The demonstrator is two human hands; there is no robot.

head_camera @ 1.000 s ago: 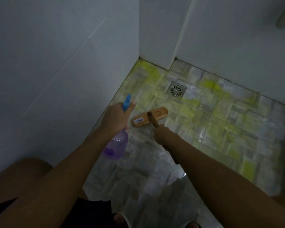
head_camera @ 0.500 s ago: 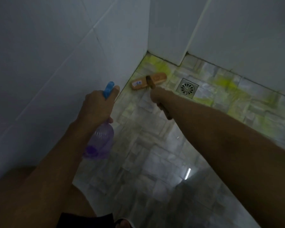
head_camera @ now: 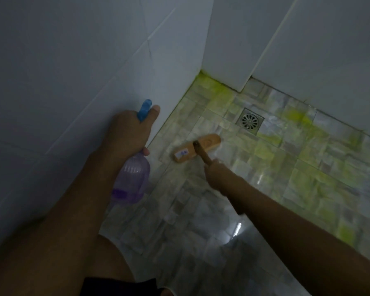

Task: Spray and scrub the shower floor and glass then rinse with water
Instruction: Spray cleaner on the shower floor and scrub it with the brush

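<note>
My left hand (head_camera: 128, 133) grips the neck of a clear purple spray bottle (head_camera: 131, 180) with a blue trigger head (head_camera: 144, 108), held beside the left wall. My right hand (head_camera: 216, 171) grips the wooden handle of a scrub brush (head_camera: 198, 147), whose orange-brown head lies on the shower floor (head_camera: 201, 221) just left of the drain. The mosaic floor tiles carry yellow-green cleaner streaks (head_camera: 265, 150) around the drain, in the far corner and out to the right. Nearer tiles look grey and wet. No glass panel is in view.
A square metal drain (head_camera: 250, 120) sits near the back wall. White tiled walls (head_camera: 73, 71) close in on the left and at the back. My bent knee (head_camera: 51, 253) is at the lower left, close to the left wall.
The brush head has been pulled back from the far corner toward me, now lying left of the drain. The left hand with the bottle stays beside the wall.
</note>
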